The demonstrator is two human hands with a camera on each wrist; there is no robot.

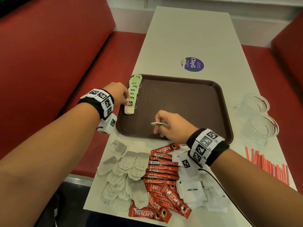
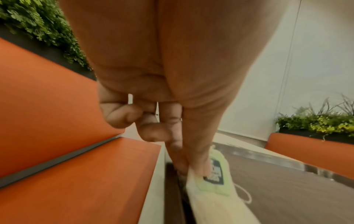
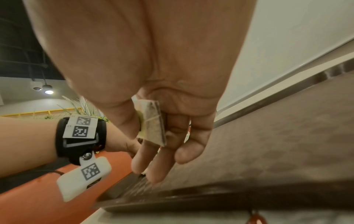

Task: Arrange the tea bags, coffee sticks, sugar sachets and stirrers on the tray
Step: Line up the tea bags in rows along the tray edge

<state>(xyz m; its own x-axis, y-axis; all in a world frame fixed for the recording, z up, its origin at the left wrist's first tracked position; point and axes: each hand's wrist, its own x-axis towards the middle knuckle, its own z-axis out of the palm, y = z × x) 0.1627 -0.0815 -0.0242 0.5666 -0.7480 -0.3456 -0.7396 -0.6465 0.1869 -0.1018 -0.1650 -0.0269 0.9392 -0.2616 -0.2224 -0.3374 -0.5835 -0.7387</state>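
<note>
A brown tray [image 1: 188,99] lies across the white table. Along its left edge runs a row of tea bags with green tags [image 1: 134,89]. My left hand [image 1: 122,95] pinches the nearest tea bag of that row [image 1: 129,107], its green tag showing under my thumb [image 2: 212,180]. My right hand [image 1: 165,125] hovers over the tray's near part and grips a small stack of tea bags [image 1: 157,123], held edge-on between thumb and fingers [image 3: 153,122]. Loose tea bags [image 1: 124,171], red coffee sticks [image 1: 164,182] and white sugar sachets [image 1: 193,190] lie on the table in front of the tray.
Red-striped stirrers [image 1: 268,166] lie at the table's right edge. Two clear glass cups [image 1: 257,115] stand right of the tray. A purple sticker [image 1: 193,64] marks the table beyond it. Red benches [image 1: 49,71] flank the table.
</note>
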